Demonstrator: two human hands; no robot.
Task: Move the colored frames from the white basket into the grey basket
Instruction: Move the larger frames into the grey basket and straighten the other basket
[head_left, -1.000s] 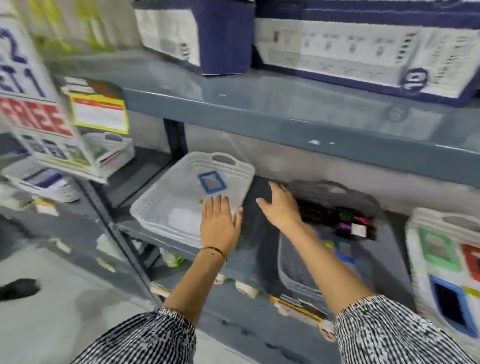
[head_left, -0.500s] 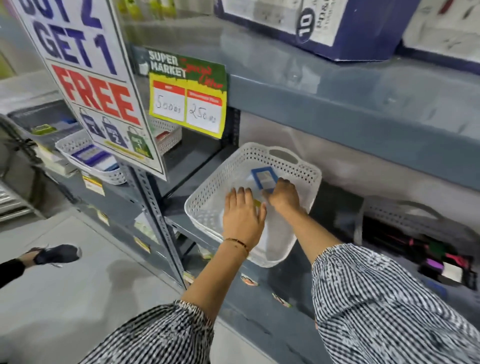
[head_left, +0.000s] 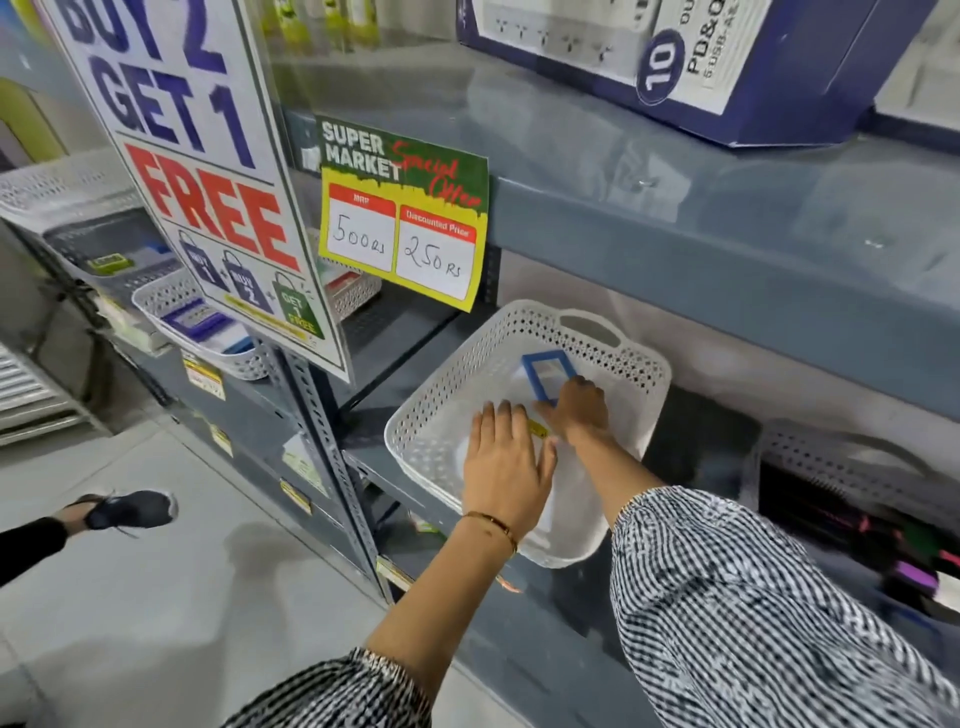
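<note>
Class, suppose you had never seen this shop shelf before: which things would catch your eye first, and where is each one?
The big BUY 2 GET 1 FREE sign hanging at upper left, with the green and yellow price card beside it on the shelf edge. Below, at centre, both hands reach into the white basket: the right hand is on a blue frame, and the left hand lies flat nearer the front.

the right hand hides the near end of the blue rectangular plastic frame, and the perforated grey plastic basket is blurred and cut off at right.
</note>
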